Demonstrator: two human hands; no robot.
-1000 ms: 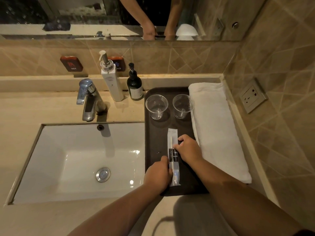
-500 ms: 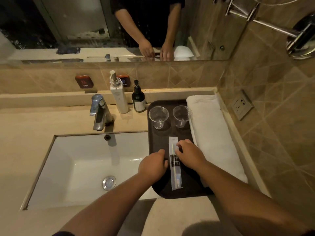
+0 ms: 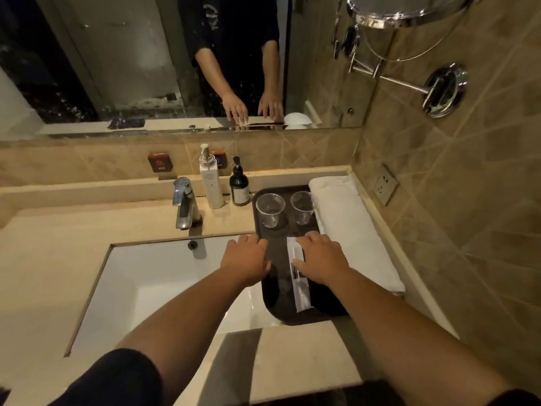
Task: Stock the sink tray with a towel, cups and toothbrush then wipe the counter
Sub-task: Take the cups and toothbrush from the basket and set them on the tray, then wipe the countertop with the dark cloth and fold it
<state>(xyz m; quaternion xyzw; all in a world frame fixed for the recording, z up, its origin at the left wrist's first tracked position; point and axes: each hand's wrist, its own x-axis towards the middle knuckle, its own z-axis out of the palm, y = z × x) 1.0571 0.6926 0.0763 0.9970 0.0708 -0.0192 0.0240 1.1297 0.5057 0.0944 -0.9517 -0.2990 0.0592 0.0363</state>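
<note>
Two cups [image 3: 270, 209] stand at the tray's [image 3: 273, 300] twelve o'clock end. Left hand [image 3: 245, 260] rests flat, released; right hand [image 3: 320, 260] lies flat, ungripping, on the toothbrush [image 3: 301, 291]. A wall tag [image 3: 159, 166] reads "HOT".

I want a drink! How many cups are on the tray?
2: a left cup and a right cup, side by side at the tray's far end. None seem hidden.
</note>
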